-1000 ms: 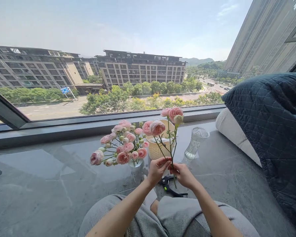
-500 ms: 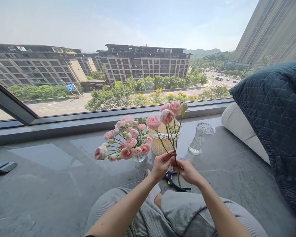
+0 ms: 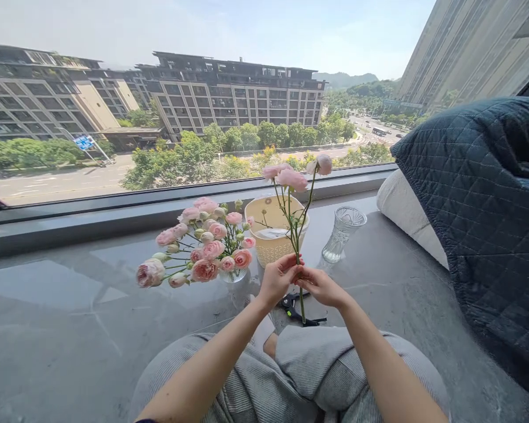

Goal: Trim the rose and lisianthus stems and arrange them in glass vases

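Both hands are closed together around the stems of some pink flowers, which stand upright with their blooms above the basket's rim. My left hand pinches the stems from the left. From the right, the fingers of my right hand grip them at nearly the same height. The cut stem end points down in front of pruning shears with dark handles, lying on the grey floor. Behind the stems stands a cream woven basket with something white and a few sprigs inside.
A fuller bunch of pink flowers stands in a glass vase left of the basket. Right of it is a clear glass vase without flowers. A dark quilted cover drapes over a white form at right. The window frame runs behind.
The held flowers have turned in my hands, so the blooms now face away more and sit closer together. The camera view has shifted to the right.
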A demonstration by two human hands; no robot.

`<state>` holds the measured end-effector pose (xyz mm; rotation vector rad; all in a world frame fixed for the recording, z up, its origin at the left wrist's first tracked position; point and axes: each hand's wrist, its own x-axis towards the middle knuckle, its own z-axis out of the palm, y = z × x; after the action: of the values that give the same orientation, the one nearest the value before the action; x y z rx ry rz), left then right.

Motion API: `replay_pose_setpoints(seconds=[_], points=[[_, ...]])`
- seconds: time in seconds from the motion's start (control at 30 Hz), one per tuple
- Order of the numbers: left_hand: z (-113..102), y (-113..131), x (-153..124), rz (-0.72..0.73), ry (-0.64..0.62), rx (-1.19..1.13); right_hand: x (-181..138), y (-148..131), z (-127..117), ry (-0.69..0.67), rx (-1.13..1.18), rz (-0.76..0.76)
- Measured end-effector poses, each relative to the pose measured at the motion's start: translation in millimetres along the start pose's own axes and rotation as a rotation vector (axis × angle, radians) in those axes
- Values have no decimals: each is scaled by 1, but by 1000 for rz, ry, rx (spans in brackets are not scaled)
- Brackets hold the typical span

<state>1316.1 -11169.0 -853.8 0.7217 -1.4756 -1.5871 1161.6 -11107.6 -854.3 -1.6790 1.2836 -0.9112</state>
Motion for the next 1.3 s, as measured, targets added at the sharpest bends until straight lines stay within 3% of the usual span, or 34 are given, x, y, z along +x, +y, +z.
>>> replay_pose_setpoints(seconds=[0.07,0.13,0.2,0.27,0.43,0.53,0.63,0.77,0.83,0.9,1.0,1.03,1.13,1.2,1.3], points=[[1,7,8,24,18,-28,1,16,-15,-55,2,64],[1,14,15,38,49,-71,1,41,-24,-90,-202,258],[0,19,22,38,78,-120,2,70,-16,-114,-471,490],[-2,20,26,32,98,-159,3,97,6,-156,-591,601],[-9,13,27,0,125,-203,6,139,70,-338,-713,612],[-13,8,27,-8,140,-214,4,151,85,-455,-873,528],[-16,4,28,-2,147,-200,1,153,91,-443,-953,457],[-19,0,31,13,155,-195,7,140,91,-401,-936,467],[-22,-1,33,20,160,-194,13,128,78,-395,-910,523],[-25,-2,35,31,173,-194,15,111,51,-400,-865,602],[-29,-3,38,53,196,-204,5,75,-14,-388,-801,665],[-30,-3,39,58,205,-209,-1,60,-36,-345,-801,667],[-30,-3,43,58,243,-221,-15,15,-84,-27,-649,552],[-30,-3,45,52,270,-220,-15,-10,-91,138,-502,443],[-30,-5,46,38,299,-206,3,-32,-71,276,-365,263]])
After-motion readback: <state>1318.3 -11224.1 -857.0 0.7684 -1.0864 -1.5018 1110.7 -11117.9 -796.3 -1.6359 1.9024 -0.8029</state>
